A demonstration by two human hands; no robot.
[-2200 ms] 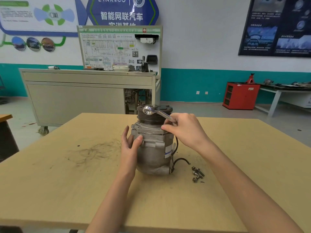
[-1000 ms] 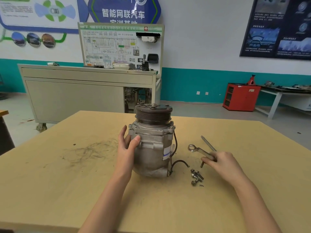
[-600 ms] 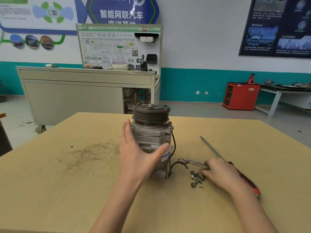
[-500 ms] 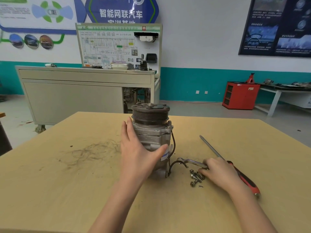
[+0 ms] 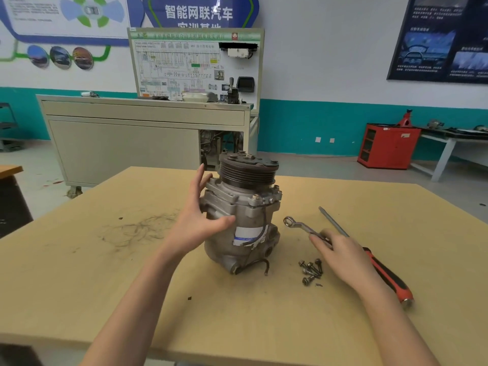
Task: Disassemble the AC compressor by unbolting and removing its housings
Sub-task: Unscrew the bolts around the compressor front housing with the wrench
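On the tan table [image 5: 79, 273] the compressor [image 5: 245, 220] leaned. Only the left hand [image 5: 196, 225], fingers straight, steadied it, so it might tip. The right hand [image 5: 343, 257] covered the wrench [image 5: 297, 225] — grip unclear.

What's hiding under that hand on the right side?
The right hand covers part of the wrench and the screwdriver. The wrench's ring end and the screwdriver's tip and red handle stick out. The wrench's other end is covered.
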